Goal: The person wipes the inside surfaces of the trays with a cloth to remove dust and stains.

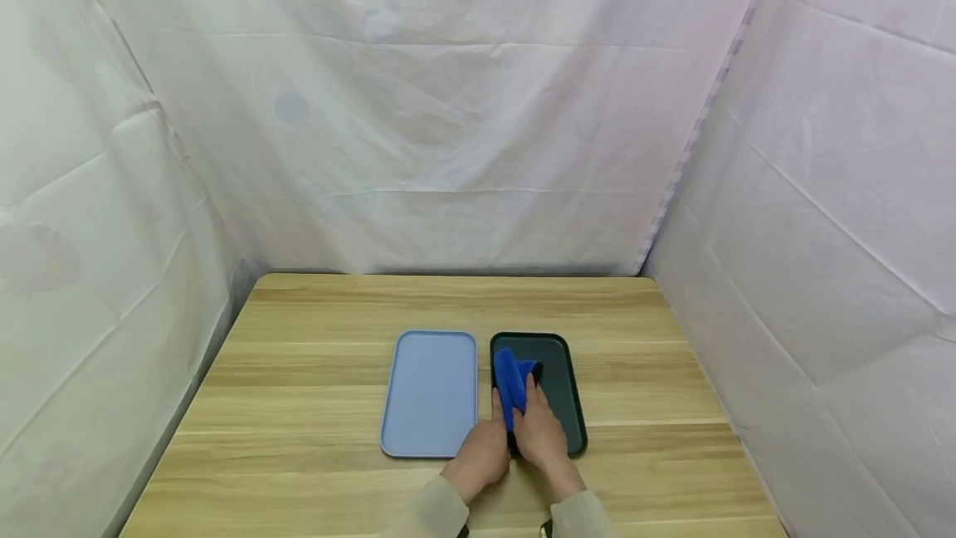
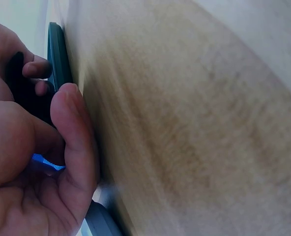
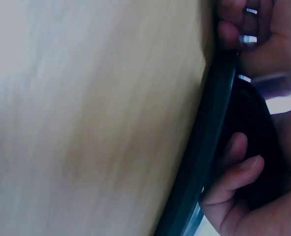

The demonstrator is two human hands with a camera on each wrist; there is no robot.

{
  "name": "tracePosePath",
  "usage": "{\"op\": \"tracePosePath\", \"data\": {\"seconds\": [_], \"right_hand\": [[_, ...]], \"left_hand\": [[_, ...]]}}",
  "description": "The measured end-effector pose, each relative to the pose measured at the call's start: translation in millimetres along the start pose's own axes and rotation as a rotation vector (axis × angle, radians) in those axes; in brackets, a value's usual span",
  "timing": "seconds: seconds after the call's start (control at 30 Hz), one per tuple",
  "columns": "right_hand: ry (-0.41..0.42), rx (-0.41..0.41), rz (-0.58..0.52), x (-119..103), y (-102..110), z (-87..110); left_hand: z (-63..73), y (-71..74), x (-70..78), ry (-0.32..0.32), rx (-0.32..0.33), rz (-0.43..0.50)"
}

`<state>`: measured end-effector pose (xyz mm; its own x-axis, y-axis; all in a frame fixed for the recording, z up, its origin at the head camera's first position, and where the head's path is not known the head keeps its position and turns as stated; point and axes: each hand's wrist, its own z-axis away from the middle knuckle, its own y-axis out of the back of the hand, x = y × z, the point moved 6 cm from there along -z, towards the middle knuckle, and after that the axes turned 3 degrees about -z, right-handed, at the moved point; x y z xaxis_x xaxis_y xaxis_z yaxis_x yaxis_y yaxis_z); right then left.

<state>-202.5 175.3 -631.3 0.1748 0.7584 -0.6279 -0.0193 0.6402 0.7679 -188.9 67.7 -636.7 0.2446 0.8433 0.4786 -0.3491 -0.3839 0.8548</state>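
Note:
A bright blue, flexible sheet-like piece [image 1: 511, 379] with a black underside stands folded over the dark green tray [image 1: 573, 405]. My right hand [image 1: 541, 430] grips its right side, the index finger stretched along the fold. In the right wrist view the black face [image 3: 253, 142] curves up beside the curled fingers, just inside the tray rim. My left hand [image 1: 485, 448] holds the near left part, at the tray's left edge, with its index finger pointing forward. A sliver of blue shows between the left fingers [image 2: 74, 132] in the left wrist view; the rest of that grip is hidden.
A light blue tray [image 1: 429, 397] lies flat just left of the green one, a narrow gap between them. Both rest on a wood-grain table [image 1: 314, 405]. White cloth sheets [image 1: 463, 123] hang behind the table and along both sides.

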Motion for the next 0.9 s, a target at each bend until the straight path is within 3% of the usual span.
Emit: {"op": "tracePosePath", "data": {"seconds": [0.53,0.9], "right_hand": [[0.127,-0.153,0.046,16.3,21.0,-4.4],[0.143,-0.163,0.068,23.9,34.9,-5.5]], "left_hand": [[0.0,-0.6,-1.4,0.034,-0.020,0.017],[-0.5,-0.5,-1.6,0.045,-0.023,0.028]]}}
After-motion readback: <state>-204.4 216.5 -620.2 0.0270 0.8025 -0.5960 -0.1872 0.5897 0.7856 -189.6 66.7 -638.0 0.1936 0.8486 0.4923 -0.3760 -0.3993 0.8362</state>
